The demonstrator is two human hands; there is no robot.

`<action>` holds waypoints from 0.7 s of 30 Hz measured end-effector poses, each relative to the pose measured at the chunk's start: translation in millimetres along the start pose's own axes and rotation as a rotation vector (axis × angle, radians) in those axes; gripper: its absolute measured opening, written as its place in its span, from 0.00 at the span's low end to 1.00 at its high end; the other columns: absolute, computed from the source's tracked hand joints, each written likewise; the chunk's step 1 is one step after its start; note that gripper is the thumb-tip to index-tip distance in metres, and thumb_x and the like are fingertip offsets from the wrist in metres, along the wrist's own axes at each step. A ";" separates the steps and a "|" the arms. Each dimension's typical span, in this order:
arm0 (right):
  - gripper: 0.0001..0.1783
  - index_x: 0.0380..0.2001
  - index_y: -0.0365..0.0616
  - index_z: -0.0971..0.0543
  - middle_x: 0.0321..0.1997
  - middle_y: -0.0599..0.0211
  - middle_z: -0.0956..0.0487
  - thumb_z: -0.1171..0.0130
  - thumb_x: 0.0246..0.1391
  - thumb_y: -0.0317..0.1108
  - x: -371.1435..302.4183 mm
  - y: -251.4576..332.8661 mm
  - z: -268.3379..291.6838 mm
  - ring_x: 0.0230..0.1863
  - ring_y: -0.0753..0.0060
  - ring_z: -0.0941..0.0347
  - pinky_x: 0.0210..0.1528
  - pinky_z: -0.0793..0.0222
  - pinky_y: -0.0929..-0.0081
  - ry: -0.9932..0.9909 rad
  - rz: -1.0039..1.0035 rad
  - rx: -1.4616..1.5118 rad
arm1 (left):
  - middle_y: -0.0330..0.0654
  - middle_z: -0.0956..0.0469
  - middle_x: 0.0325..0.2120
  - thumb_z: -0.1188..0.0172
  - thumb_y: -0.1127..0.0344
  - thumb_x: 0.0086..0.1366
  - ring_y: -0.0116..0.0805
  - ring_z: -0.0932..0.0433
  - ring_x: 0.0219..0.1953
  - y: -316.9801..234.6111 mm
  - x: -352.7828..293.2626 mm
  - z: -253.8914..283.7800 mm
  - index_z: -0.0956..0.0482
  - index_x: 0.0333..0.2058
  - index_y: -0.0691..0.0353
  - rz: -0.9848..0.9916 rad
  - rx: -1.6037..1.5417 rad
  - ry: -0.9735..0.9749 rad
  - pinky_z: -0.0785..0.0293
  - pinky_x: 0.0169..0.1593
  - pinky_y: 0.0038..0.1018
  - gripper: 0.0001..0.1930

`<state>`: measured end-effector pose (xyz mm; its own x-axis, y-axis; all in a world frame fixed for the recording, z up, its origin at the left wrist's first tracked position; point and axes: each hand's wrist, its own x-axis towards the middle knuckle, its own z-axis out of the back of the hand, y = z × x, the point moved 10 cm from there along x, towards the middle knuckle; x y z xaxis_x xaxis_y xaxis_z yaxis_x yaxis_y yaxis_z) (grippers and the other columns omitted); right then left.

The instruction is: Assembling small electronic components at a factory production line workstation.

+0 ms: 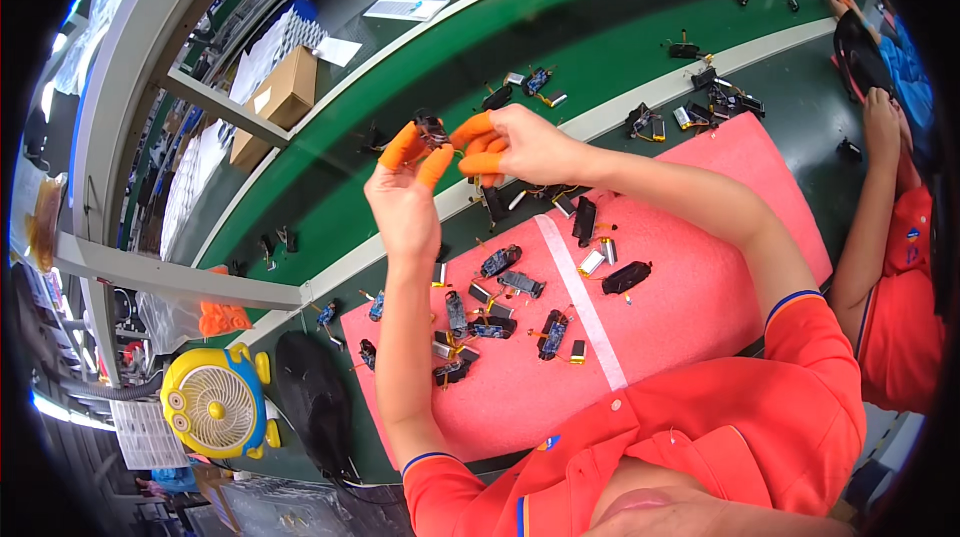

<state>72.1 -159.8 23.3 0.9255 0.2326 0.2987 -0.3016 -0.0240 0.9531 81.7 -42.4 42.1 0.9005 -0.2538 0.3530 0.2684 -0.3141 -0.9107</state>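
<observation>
Up over the edge of the green conveyor belt, my left hand (408,202) pinches a small black electronic assembly (431,127) between fingertips in orange finger cots. Close on its right, my right hand (530,145) has its orange-covered fingers curled together; what they hold, if anything, is too small to make out. Below both hands lies a pink foam mat (690,307) with a pale strip across it. Several circuit-board assemblies (552,335) with wires and small silver battery cells (591,262) are scattered there, beside a black casing (627,278).
More wired assemblies sit on the belt (600,57) and along its pale rail (770,55). At left stand a yellow-and-blue fan (215,402), a black bag-like item (312,402) and a metal frame post (115,117). A co-worker's arm (870,207) is at the right.
</observation>
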 end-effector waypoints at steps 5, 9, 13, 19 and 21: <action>0.11 0.35 0.35 0.22 0.26 0.69 0.24 0.42 0.47 0.27 -1.3 -0.4 15.7 0.23 0.80 0.28 0.30 0.30 0.82 0.028 -0.167 -0.129 | 0.42 0.25 0.42 0.43 0.85 0.53 0.30 0.26 0.42 -12.9 2.6 -12.4 0.27 0.46 0.68 -0.116 0.206 0.058 0.27 0.44 0.26 0.19; 0.08 0.31 0.35 0.22 0.26 0.68 0.23 0.42 0.45 0.26 -6.1 4.4 19.4 0.25 0.80 0.27 0.30 0.30 0.82 0.012 -0.169 -0.057 | 0.43 0.25 0.41 0.45 0.84 0.55 0.30 0.26 0.41 -11.1 3.4 -14.4 0.28 0.47 0.68 -0.099 0.210 0.105 0.27 0.39 0.24 0.20; 0.08 0.31 0.35 0.22 0.27 0.67 0.22 0.41 0.44 0.25 -8.9 33.3 22.4 0.27 0.78 0.27 0.30 0.30 0.81 -0.102 0.171 -0.221 | 0.43 0.25 0.39 0.46 0.84 0.56 0.29 0.26 0.38 0.4 2.9 -12.0 0.29 0.48 0.68 0.014 0.052 0.120 0.30 0.32 0.22 0.19; 0.09 0.30 0.36 0.22 0.28 0.65 0.23 0.39 0.41 0.23 -23.7 58.4 20.2 0.29 0.73 0.26 0.32 0.29 0.79 -0.218 0.374 -0.447 | 0.44 0.25 0.36 0.46 0.82 0.57 0.28 0.26 0.33 7.5 -4.3 -16.4 0.29 0.47 0.70 0.173 -0.139 0.116 0.34 0.27 0.19 0.18; 0.10 0.30 0.37 0.22 0.29 0.65 0.23 0.39 0.40 0.22 -26.4 64.9 18.8 0.29 0.71 0.26 0.31 0.30 0.78 -0.224 0.408 -0.503 | 0.44 0.25 0.36 0.46 0.81 0.57 0.28 0.26 0.32 1.7 -6.3 -22.7 0.29 0.47 0.70 0.189 -0.158 0.134 0.35 0.26 0.19 0.17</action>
<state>32.3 -185.8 78.2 0.7242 0.0927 0.6833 -0.6555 0.4002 0.6405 68.8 -62.1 43.2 0.8733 -0.4374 0.2146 0.0333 -0.3858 -0.9220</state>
